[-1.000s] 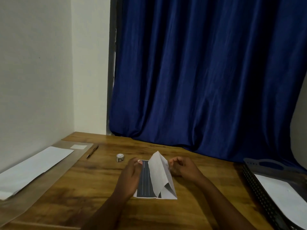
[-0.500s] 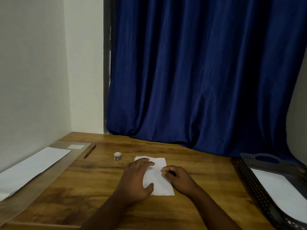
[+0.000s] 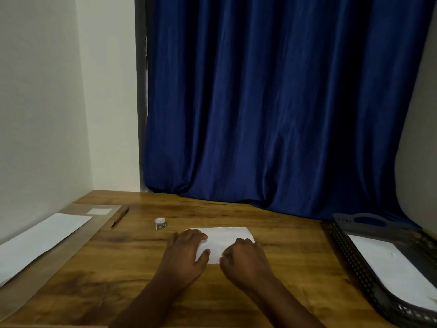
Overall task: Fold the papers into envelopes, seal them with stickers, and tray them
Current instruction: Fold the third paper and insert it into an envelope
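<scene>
Pressing down on the folded white paper (image 3: 224,242) lying flat on the wooden table (image 3: 295,268), roughly mid-table and just in front of the body. Resting the left hand (image 3: 186,254) palm-down on the paper's left part, fingers laid out fairly straight, thumb spread toward the middle, holding nothing, only weighing the sheet down. Bearing on the paper's right near corner with the right hand (image 3: 243,259), fingers curled under; whether pinching an edge or just rubbing with knuckles, cannot tell from this angle.

Judging by the flattened sheet: creasing a fold, midway through shaping one envelope, sealing and traying not yet done. Sitting just beyond the paper's far left corner, apart from it: the small sticker roll (image 3: 160,224). Lying further left: a pen (image 3: 120,217), beside a clear sleeve (image 3: 71,247) carrying a stack of blank sheets (image 3: 40,240). Standing at the table's right edge, well apart from the hands: the dark perforated tray (image 3: 350,252), with white paper already inside.

Calling next, probably, for running fingers along the crease to sharpen it, keeping one hand pinning the sheet against sliding, then lifting the next flap. Reaching for the roll only after the last flap closes.
</scene>
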`<control>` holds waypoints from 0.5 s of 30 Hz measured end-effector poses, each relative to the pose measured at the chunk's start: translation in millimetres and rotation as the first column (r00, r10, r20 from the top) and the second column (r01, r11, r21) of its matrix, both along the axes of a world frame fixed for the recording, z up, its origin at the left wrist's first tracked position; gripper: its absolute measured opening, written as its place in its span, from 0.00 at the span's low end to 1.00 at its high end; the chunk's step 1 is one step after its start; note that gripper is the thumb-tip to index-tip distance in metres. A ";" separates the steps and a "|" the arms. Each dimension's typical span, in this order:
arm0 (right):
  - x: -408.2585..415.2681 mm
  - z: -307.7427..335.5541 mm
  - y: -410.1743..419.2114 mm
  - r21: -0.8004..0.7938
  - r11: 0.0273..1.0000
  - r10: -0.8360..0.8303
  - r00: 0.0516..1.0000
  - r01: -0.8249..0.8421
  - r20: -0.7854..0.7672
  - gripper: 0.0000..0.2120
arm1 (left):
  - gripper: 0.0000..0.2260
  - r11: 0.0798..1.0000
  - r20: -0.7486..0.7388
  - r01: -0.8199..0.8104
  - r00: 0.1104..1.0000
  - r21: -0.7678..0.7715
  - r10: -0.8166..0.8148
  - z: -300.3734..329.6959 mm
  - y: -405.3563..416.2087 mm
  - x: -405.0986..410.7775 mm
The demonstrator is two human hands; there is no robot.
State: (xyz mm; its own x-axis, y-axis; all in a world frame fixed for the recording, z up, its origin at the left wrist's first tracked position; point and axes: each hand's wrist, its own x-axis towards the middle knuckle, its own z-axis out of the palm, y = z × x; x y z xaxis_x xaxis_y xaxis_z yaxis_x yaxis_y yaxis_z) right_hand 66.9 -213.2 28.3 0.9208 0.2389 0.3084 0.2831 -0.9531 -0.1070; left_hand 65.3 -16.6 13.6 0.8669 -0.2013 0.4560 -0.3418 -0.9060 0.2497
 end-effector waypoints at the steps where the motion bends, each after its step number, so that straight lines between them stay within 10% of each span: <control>1: -0.9 2.8 3.3 0.036 0.999 0.022 1.000 -0.022 -0.003 0.15 | 0.23 0.999 -0.037 -0.006 0.999 0.039 0.007 -2.3 -0.6 1.8; 5: 9.1 16.0 16.5 0.151 0.982 0.102 0.992 -0.112 0.071 0.15 | 0.28 0.987 -0.212 0.008 0.977 0.162 0.027 -10.7 -2.7 9.0; 9: 22.1 5.8 40.1 0.344 0.918 0.275 0.941 -0.197 -0.196 0.24 | 0.29 0.973 -0.286 0.025 0.957 0.227 0.042 -15.5 -3.8 13.7; 15: 50.1 -16.2 26.0 0.189 0.967 0.233 0.897 -0.172 -0.375 0.30 | 0.29 0.958 -0.329 0.032 0.942 0.286 0.067 -16.5 -2.6 17.0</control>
